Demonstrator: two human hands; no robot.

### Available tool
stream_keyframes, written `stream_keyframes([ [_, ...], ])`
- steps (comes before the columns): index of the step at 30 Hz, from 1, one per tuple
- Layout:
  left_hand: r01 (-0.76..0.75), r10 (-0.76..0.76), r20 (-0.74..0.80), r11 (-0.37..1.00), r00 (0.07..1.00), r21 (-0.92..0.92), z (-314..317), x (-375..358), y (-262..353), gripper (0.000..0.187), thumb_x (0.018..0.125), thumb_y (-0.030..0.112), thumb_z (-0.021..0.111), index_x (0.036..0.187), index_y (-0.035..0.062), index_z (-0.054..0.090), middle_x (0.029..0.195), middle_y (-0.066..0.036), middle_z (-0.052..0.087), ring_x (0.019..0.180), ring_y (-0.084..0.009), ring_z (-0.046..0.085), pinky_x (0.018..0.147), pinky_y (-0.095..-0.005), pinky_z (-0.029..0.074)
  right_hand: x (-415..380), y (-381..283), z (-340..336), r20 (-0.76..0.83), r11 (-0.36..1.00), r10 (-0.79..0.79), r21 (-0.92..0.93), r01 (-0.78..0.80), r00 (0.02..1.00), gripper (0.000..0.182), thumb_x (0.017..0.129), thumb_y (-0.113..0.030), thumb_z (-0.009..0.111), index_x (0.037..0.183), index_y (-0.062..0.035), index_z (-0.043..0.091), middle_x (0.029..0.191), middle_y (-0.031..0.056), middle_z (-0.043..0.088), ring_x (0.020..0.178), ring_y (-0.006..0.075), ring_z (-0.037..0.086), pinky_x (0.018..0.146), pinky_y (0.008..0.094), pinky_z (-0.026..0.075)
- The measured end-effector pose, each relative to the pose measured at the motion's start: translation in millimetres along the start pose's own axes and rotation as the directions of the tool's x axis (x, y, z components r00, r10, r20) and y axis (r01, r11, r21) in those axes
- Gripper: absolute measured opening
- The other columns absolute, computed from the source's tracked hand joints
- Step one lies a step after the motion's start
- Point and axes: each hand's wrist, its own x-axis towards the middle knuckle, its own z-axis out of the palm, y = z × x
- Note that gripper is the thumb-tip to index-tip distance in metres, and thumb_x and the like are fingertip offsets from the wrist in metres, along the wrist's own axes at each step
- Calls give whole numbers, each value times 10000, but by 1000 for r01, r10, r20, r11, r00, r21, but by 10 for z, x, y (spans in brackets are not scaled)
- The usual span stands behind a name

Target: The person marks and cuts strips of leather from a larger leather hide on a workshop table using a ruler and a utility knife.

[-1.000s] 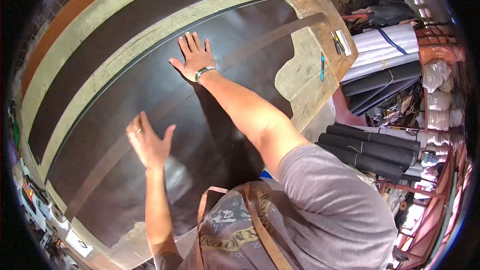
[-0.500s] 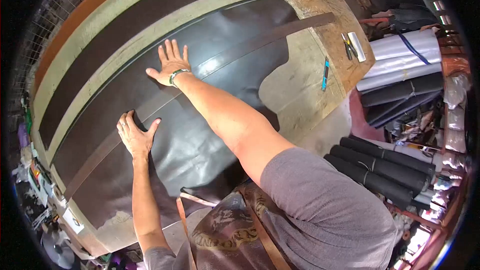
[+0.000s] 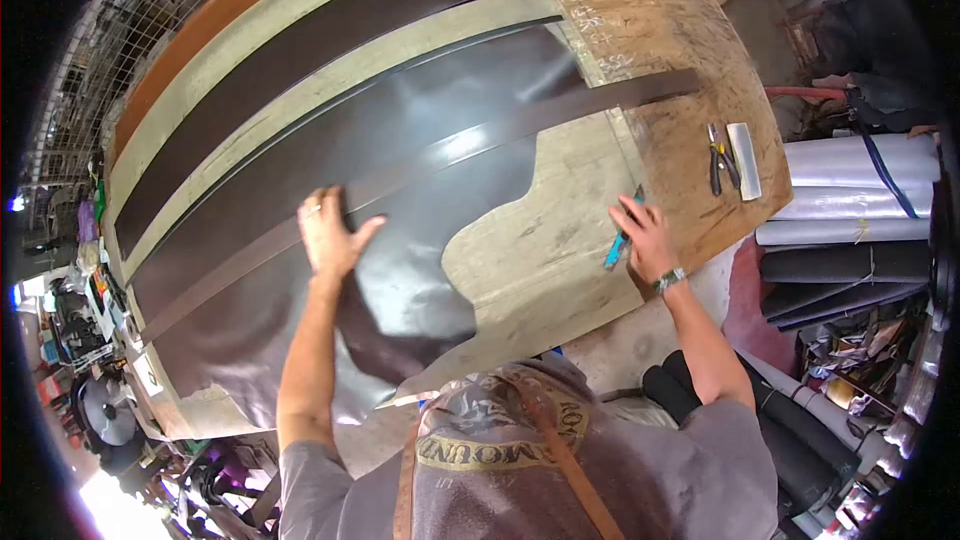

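Observation:
A large dark brown sheet of leather (image 3: 420, 105) is spread over the table, with a long narrow brown strip (image 3: 580, 100) lying lengthwise across it. My left hand (image 3: 332, 235) rests on the strip and leather, thumb spread away from the fingers, a ring on one finger. Toward the right of the table, my right hand (image 3: 650, 245), with a watch at the wrist, has its fingers curled around a blue box cutter (image 3: 615, 252). The cutter lies at the pale table surface; part of it is hidden under the fingers.
Pliers (image 3: 720, 162) and a white bar-shaped piece (image 3: 744, 162) lie on the wooden board (image 3: 660, 30) at the right. A separate dark leather strip (image 3: 300, 45) runs along the far side. Rolls of material (image 3: 850, 275) are stacked beyond the right edge.
My right hand has left the leather and come right and nearer, onto the box cutter. My left hand has slid right along the strip. The camera view has shifted.

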Motion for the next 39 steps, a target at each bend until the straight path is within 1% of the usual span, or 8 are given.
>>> stream_keyframes([
  [5, -160, 177, 116, 976, 977, -148, 455, 765, 1663, 967, 765, 650, 739, 1406, -26, 481, 1411, -197, 466, 1347, -395, 381, 1185, -511, 257, -38, 278, -216, 113, 995, -90, 50, 84, 990, 450, 781, 49, 602, 1201, -99, 668, 1341, 95, 590, 1074, 327, 574, 872, 446, 478],
  [12, -337, 377, 268, 924, 887, -183, 963, 1404, 2637, 1106, 864, 784, 482, 1569, -32, 236, 1648, -192, 213, 1557, -344, 85, 1263, -495, 72, 331, 463, -451, 362, 954, -224, 269, 128, 905, 251, 847, -59, 681, 1096, -81, 667, 1173, 117, 627, 949, 327, 607, 818, 431, 489],
  [17, -342, 395, 292, 914, 871, -216, 980, 1431, 2713, 1141, 864, 809, 448, 1581, -39, 182, 1670, -171, 162, 1563, -328, 43, 1268, -480, 49, 1188, 480, -580, 17, 948, -146, 289, 135, 989, 196, 903, -120, 664, 1081, -40, 674, 1090, 157, 659, 991, 349, 625, 874, 447, 484],
  [21, -324, 473, 282, 836, 835, -444, 924, 1521, 2500, 1033, 875, 727, 548, 1568, 10, 281, 1638, -208, 238, 1549, -345, 140, 1261, -507, 111, 2274, 705, -290, -194, 945, -10, 319, 73, 981, 230, 936, -177, 640, 1091, -8, 661, 1081, 178, 662, 992, 383, 620, 882, 455, 487],
  [24, -119, 159, 113, 948, 981, -297, 638, 1616, 2045, 868, 889, 506, 678, 1528, 11, 359, 1613, -227, 290, 1519, -401, 212, 1230, -537, 169, 2964, 929, 235, -92, 949, 249, 220, -225, 964, 378, 948, -358, 644, 1067, -1, 681, 1065, 217, 673, 986, 407, 648, 839, 490, 512],
  [26, 102, -122, -131, 983, 984, -150, 759, 1618, 1442, 787, 911, 401, 695, 1509, 4, 373, 1596, -236, 311, 1509, -426, 215, 1221, -549, 173, 3246, 849, 352, -86, 933, 347, 137, -334, 934, 445, 920, -430, 667, 1033, 0, 692, 1054, 237, 674, 981, 421, 650, 829, 504, 515],
  [29, 426, -415, -132, 902, 900, 65, 707, 1612, 587, 902, 961, 608, 535, 1590, 36, 235, 1652, -243, 174, 1544, -408, 100, 1239, -542, 95, 3478, 773, 471, -70, 898, 430, 132, -419, 900, 471, 857, -467, 737, 892, 0, 691, 934, 251, 691, 918, 438, 660, 784, 520, 519],
  [39, 420, -411, -86, 893, 907, 161, 721, 1748, 299, 887, 954, 707, 441, 1613, 153, 231, 1670, -216, 127, 1554, -373, 74, 1248, -530, 80, 3670, 934, 718, 40, 822, 537, 198, -534, 842, 449, 868, -406, 738, 701, -11, 606, 693, 211, 649, 665, 380, 640, 659, 462, 500],
])
